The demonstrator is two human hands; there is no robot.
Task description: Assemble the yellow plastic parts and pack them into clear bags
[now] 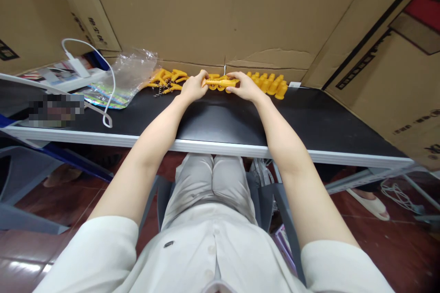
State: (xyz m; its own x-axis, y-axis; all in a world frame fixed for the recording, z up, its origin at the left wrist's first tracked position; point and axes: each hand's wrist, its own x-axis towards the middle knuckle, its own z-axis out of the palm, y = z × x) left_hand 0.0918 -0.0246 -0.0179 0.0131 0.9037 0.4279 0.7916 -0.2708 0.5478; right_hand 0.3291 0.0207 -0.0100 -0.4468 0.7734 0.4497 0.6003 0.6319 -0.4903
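Both hands are at the far side of the black table, with an orange plastic piece (220,83) held lengthwise between them. My left hand (194,88) pinches its left end. Around the right end, the fingers and thumb of my right hand (244,86) are closed. More orange parts lie just behind the held piece, partly hidden by it. Left of my left hand is a loose pile of orange plastic pieces (172,75) with small metal chains (160,88). Beyond my right hand, several orange peg-like pieces (275,86) stand in close rows.
Cardboard walls (233,13) enclose the back and sides of the table (220,121). At the left lie a clear plastic bag (129,73), a white cable (113,78) and a white plug-like block (79,67). A blurred patch covers something at the left front.
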